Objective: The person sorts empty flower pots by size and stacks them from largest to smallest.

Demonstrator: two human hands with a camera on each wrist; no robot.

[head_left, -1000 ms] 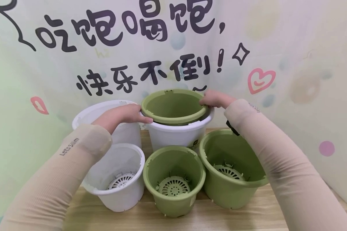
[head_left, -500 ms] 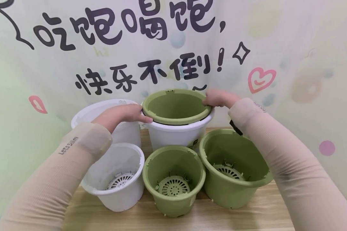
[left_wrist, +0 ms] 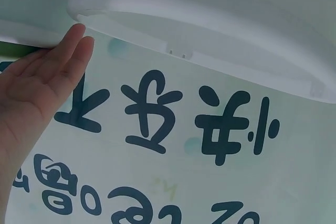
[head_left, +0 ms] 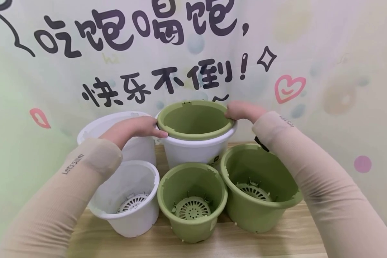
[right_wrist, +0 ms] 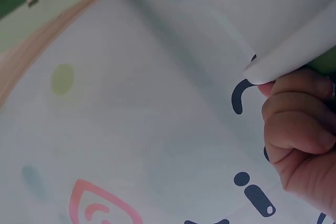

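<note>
A green plastic flowerpot (head_left: 193,120) sits nested inside a white flowerpot (head_left: 196,150) at the back, its rim just above the white one. My left hand (head_left: 133,129) rests at the left side of both rims, thumb laid along the front of the white rim. In the left wrist view that hand's fingers (left_wrist: 71,59) look straight beside the pot. With curled fingers, my right hand (head_left: 240,110) grips the green pot's right rim. The right wrist view shows these bent fingers (right_wrist: 299,103) by the white rim (right_wrist: 294,51). The nested pot's bottom is hidden.
A larger white pot (head_left: 98,127) stands behind my left forearm. In front are a small white pot (head_left: 148,215), a small green pot (head_left: 193,231) and a larger green pot (head_left: 258,216) on the wooden table (head_left: 238,247). A printed cloth (head_left: 335,39) hangs close behind.
The green pot has leveled and settled lower in the white pot; the dark gap at its front right has closed. Both hands keep their places, and the view has shifted slightly.
</note>
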